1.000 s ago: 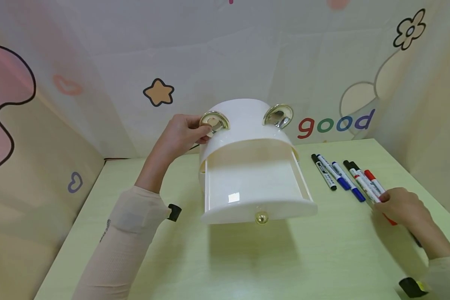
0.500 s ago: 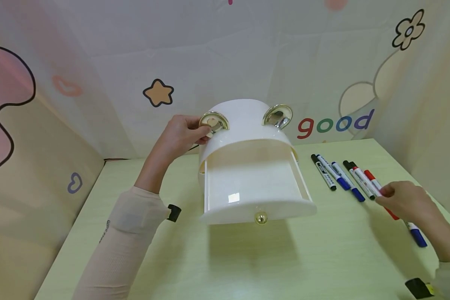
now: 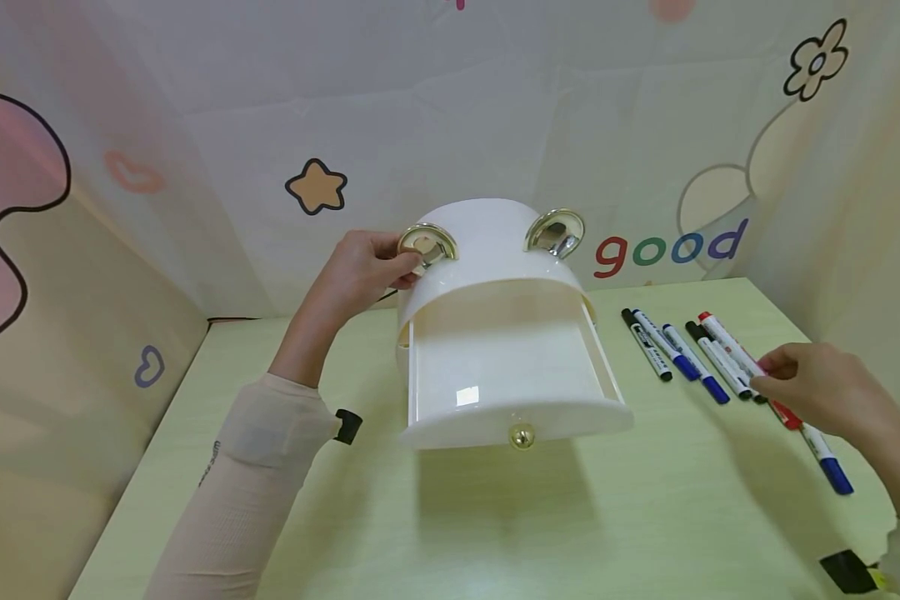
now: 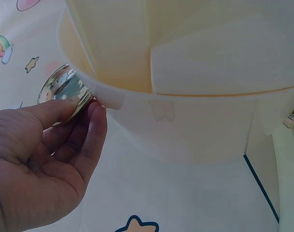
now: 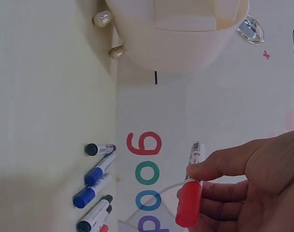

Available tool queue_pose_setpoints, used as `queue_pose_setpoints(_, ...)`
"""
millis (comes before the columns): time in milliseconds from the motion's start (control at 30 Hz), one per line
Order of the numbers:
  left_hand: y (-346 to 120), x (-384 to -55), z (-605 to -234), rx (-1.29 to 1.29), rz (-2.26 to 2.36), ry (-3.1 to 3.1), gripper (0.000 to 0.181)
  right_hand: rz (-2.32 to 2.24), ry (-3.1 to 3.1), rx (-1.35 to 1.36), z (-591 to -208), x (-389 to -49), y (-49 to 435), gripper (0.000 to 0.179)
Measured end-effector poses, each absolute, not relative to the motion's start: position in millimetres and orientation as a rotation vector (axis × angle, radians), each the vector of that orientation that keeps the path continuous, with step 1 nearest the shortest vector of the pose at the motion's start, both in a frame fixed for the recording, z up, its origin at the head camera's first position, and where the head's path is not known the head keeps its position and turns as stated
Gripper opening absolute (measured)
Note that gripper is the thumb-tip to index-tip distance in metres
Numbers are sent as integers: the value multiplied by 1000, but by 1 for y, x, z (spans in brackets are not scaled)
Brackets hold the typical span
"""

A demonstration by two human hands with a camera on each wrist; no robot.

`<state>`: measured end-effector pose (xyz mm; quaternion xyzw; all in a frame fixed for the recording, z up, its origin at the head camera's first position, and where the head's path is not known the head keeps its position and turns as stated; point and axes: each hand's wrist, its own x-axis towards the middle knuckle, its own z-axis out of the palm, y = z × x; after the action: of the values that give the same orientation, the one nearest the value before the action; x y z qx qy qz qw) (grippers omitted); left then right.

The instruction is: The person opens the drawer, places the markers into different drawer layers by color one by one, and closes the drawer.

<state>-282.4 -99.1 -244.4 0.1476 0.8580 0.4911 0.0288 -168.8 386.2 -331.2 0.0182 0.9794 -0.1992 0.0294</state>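
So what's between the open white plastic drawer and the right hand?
In the head view: a black-ended white marker, two blue-capped white markers, more black-ended markers, then the red-ended white marker the right hand pinches.

The word "good" (image 3: 671,248) stood on the backdrop (image 3: 480,125) in lower-case letters of red, green, blue and purple, and ran sideways in the right wrist view. Print on the markers (image 3: 648,346) and lettering on the left sleeve (image 3: 258,458) were too small to read.
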Motion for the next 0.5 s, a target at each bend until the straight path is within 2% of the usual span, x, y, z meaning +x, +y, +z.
queue_pose_setpoints(500,-99,-282,-244,450,1498,2654,25,-629,3077,-39,-295,-163,360,35)
